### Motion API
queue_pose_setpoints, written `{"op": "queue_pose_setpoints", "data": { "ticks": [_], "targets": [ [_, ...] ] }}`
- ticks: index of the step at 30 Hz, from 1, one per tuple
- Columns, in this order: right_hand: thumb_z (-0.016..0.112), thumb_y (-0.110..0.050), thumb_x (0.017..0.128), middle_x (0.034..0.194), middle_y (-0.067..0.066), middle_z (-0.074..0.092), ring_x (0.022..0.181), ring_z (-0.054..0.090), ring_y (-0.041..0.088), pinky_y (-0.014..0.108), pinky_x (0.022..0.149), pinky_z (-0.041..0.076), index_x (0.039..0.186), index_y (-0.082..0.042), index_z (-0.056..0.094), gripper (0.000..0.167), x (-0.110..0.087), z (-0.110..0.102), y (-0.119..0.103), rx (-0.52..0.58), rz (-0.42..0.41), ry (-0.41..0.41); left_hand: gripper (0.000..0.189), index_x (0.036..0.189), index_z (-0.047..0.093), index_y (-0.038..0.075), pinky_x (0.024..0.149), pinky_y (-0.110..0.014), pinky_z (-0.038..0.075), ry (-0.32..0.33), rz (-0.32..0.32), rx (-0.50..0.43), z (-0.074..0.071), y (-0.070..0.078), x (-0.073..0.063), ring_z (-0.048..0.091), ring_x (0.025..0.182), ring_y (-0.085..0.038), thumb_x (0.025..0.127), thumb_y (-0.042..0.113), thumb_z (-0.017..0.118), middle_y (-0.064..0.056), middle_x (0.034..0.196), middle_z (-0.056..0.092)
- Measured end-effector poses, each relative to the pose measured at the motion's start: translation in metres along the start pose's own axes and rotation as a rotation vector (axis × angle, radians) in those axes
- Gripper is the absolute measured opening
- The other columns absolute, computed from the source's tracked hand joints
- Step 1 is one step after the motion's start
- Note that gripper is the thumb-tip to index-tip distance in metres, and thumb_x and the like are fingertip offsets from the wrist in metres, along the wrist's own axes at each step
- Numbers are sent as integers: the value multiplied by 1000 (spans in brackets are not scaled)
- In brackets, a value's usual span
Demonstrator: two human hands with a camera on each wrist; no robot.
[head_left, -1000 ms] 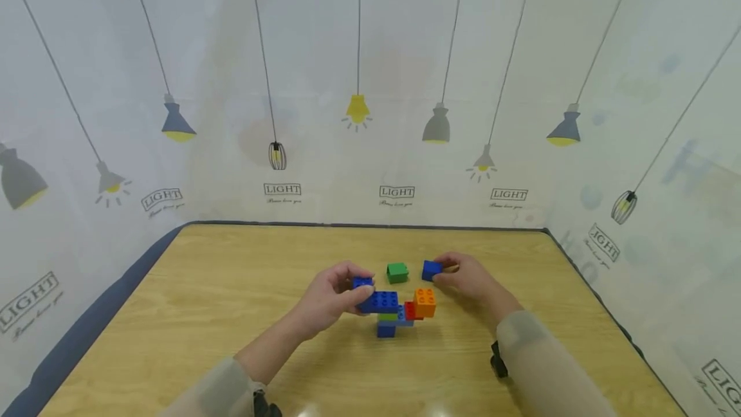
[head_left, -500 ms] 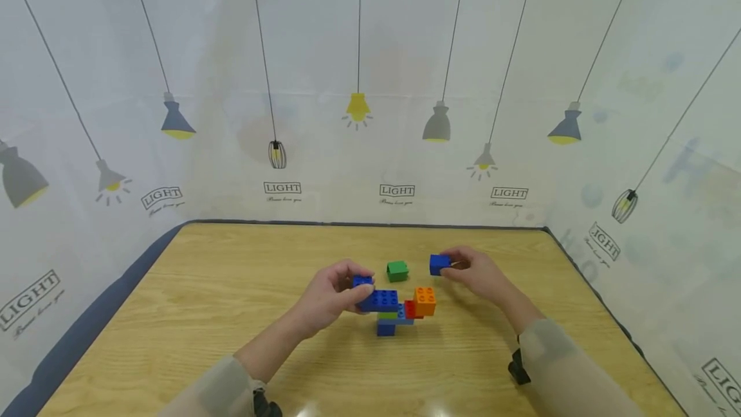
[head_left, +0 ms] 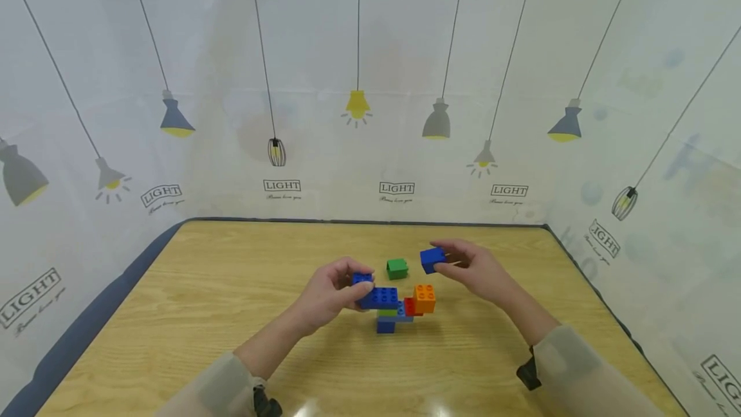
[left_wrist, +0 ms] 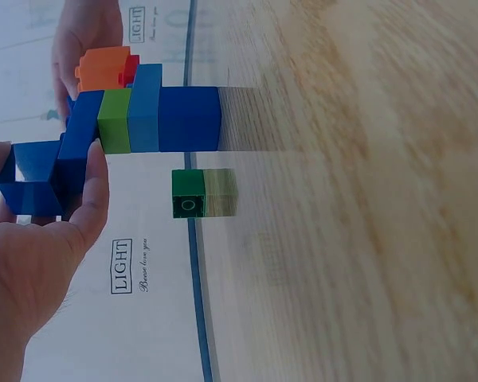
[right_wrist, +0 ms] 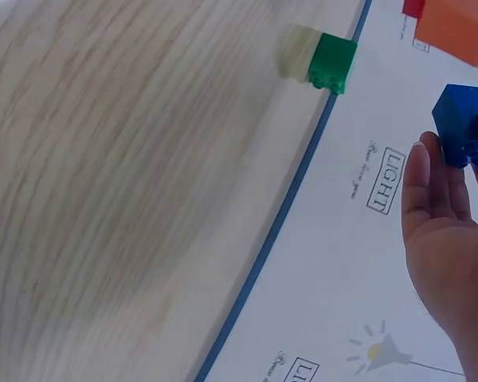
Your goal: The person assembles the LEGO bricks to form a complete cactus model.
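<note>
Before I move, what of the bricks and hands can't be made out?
Head view: front of the blue plastic brick held by the left hand, partly behind its thumb.
Left wrist view: right hand, partly hidden behind the square orange plastic brick.
Right wrist view: most of the red plastic brick, cut off by the top edge.

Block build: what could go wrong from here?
The build might tip if the left hand lets go: it stands on one dark blue base block and juts out on both sides.
The orange block, out on the right overhang, could get knocked if the right hand passes close.
The loose blue block, pinched near one end, could slip and drop.
</note>
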State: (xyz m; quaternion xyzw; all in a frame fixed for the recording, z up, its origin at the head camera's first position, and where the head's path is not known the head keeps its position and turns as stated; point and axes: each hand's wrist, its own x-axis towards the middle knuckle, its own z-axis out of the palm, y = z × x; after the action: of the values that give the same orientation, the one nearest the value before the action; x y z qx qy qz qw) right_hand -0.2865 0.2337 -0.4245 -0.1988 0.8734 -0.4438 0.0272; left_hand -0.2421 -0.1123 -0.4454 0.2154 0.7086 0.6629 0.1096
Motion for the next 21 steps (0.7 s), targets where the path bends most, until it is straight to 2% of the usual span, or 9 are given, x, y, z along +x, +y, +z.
{"op": "queue_pose_setpoints", "data": {
  "ticks": [8, 13, 21],
  "targets": [
    [76, -28, 106, 142, 14, 72, 120, 72, 29, 25, 96, 62, 154, -13, 62, 52, -2, 8, -18, 24, -43, -23, 31, 134, 68, 1, 81, -33, 69, 0, -2, 1, 0, 0, 0, 70, 101, -23, 108, 18, 72, -12, 120, 69],
    [77, -23, 105, 137, 15, 74, 117, 72, 29, 23, 93, 62, 148, -7, 62, 49, -3, 17, -30, 62, -77, -36, 31, 134, 68, 1, 81, -34, 69, 4, 5, 5, 0, 0, 0, 70, 100, -23, 108, 17, 72, -11, 118, 69],
    [78, -21, 104, 125, 11, 77, 111, 73, 28, 25, 93, 63, 146, -12, 69, 43, -2, 31, -40, 64, -138, -116, 32, 135, 68, 1, 81, -35, 69, -7, 12, -3, 0, 0, 0, 69, 100, -22, 108, 18, 72, -8, 116, 69]
  ]
}}
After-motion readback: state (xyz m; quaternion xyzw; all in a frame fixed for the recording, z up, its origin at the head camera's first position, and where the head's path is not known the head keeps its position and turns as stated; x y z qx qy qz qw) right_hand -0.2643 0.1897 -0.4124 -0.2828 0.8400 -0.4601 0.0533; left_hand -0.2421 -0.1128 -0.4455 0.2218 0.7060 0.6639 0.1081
